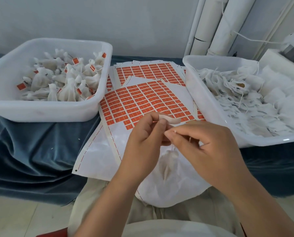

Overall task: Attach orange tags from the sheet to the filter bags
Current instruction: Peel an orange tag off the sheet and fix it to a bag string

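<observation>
Fingers of L hand pinch pale strip, R hand pinches string

At ten o'clock the left tub is smooth, milky-white plastic with a dull gloss. The right tub at two o'clock is the same. The filter bags are thin, matt white fibrous cloth with frayed threads. At twelve o'clock the tag sheet is paper, its bare backing slick and faintly shiny, its orange tags matt. The table cover at eight o'clock is blue velvet with a soft sheen. The pipes at one o'clock look like matt white plastic.
</observation>
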Motion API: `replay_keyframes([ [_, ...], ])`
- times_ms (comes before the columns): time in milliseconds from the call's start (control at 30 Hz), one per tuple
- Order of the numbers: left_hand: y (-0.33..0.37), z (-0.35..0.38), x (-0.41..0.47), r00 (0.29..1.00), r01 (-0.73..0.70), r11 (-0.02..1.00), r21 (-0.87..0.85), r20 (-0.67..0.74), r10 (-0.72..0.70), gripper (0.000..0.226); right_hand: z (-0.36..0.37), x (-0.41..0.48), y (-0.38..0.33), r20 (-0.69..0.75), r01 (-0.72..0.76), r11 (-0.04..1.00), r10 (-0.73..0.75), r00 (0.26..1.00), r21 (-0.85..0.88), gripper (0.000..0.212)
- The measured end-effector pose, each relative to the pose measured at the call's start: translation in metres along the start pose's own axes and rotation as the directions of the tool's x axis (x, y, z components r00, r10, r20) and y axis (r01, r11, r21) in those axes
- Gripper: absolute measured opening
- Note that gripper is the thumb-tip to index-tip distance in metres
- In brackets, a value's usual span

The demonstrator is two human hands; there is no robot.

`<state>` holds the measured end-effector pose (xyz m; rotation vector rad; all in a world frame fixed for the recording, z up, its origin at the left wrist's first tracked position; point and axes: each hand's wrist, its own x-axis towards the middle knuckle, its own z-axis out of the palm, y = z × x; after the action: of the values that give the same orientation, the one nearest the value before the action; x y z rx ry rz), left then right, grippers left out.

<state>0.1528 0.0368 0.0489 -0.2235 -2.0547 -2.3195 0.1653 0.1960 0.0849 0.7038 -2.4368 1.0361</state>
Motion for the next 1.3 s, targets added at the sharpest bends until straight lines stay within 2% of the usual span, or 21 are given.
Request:
replay_keyframes([
  [167, -0.001, 0.000, 0.000, 0.999, -0.034, 0.991, 0.126, 0.029, 0.031, 0.019, -0.002, 0.002, 0.008, -0.121, -0.011, 0.992, -0.005, 0.993, -0.125, 0.019],
  [333, -0.001, 0.003, -0.002, 0.998, -0.054, 0.980, 0.193, 0.040, 0.047, 0.019, -0.004, 0.004, 0.008, -0.128, -0.051, 0.996, 0.041, 0.991, -0.071, 0.018],
  [633, -0.003, 0.003, 0.000, 0.984, -0.173, 0.897, 0.407, 0.042, 0.171, 0.020, -0.009, 0.006, 0.008, -0.070, -0.060, 0.998, 0.059, 0.996, -0.016, 0.016],
  [733, -0.003, 0.003, 0.000, 0.983, -0.183, 0.903, 0.388, 0.041, 0.181, 0.022, -0.007, 0.006, 0.011, -0.079, -0.077, 0.996, 0.074, 0.994, -0.033, 0.016],
  [933, -0.004, 0.008, -0.002, 0.991, -0.128, 0.963, 0.237, 0.071, 0.114, 0.022, -0.002, 0.004, 0.013, -0.083, -0.080, 0.996, 0.078, 0.993, -0.026, 0.022],
  [1100, -0.004, 0.010, -0.002, 0.992, -0.120, 0.963, 0.240, 0.071, 0.105, 0.022, 0.002, 0.003, 0.016, -0.104, -0.078, 0.997, 0.076, 0.992, -0.018, 0.021],
  [1200, -0.004, 0.014, -0.004, 0.994, -0.098, 0.974, 0.205, 0.060, 0.087, 0.021, 0.004, 0.002, 0.019, -0.102, -0.152, 0.987, 0.157, 0.982, 0.061, 0.020],
  [1300, -0.004, 0.015, -0.003, 0.995, -0.096, 0.957, 0.273, 0.022, 0.094, 0.019, 0.005, 0.002, 0.022, -0.088, -0.216, 0.968, 0.228, 0.970, 0.124, 0.018],
])
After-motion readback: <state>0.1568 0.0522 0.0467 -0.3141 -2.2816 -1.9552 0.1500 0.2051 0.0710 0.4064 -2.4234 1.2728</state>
